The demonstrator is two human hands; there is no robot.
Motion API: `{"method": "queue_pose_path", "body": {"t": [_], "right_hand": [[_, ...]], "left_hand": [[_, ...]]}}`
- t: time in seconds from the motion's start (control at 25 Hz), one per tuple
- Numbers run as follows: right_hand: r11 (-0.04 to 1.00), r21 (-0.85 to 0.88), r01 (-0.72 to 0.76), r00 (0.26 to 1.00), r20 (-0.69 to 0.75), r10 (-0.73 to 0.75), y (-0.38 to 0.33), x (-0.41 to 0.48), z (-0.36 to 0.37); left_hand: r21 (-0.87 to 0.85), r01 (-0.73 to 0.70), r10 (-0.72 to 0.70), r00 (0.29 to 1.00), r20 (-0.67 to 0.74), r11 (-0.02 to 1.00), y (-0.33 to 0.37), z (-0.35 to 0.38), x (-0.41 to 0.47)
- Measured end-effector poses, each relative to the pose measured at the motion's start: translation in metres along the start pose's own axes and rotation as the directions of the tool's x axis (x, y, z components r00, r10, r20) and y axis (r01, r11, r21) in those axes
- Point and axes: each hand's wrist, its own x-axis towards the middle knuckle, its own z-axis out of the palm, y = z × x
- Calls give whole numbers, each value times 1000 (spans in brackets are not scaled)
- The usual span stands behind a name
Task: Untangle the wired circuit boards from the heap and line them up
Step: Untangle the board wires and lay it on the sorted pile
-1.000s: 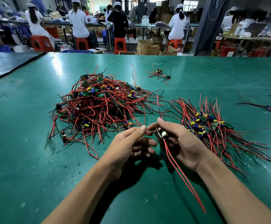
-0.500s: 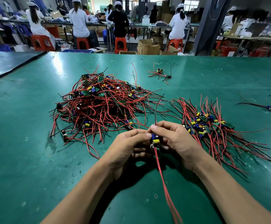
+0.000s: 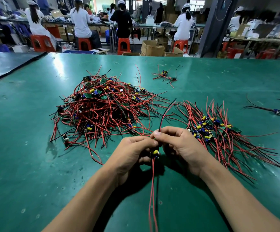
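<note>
In the head view, a small wired circuit board (image 3: 155, 152) is held between the two hands, just above the table and nearer than the heap. A yellow cylindrical part and a dark part are seen on it. Two red leads (image 3: 152, 190) hang down from it towards the lower edge, and a red and a black lead (image 3: 165, 114) rise from the fingers and curve away. The left hand (image 3: 132, 153) is curled round the board from the left. The right hand (image 3: 181, 144) is curled against it from the right, its thumb and forefinger pinched together at the base of the rising leads.

The heap (image 3: 105, 111), a tangled mound of red and black wires with green boards, is seen beyond the left hand. A flatter spread of sorted boards (image 3: 219, 131), with wires fanned outward, lies just beside the right hand. Two stray boards (image 3: 165, 74) (image 3: 277, 111) lie well apart, farther off.

The table (image 3: 35, 164) is covered by a glossy green mat, scuffed and speckled. Behind it, workers in white caps (image 3: 80, 19) are seated on orange stools (image 3: 123, 45) at long benches, with cardboard boxes (image 3: 151, 47) on the floor and a dark pillar (image 3: 212, 25) at the right.
</note>
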Motion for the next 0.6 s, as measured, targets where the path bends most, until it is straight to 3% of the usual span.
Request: {"method": "queue_pose_path", "body": {"t": [0.36, 0.6], "right_hand": [[996, -65, 68, 992, -101, -74, 11, 7, 0], [973, -139, 184, 926, -308, -220, 7, 15, -13]], "left_hand": [[88, -57, 62, 996, -65, 995, 2, 6, 0], [111, -33, 36, 999, -26, 993, 7, 9, -4]]}}
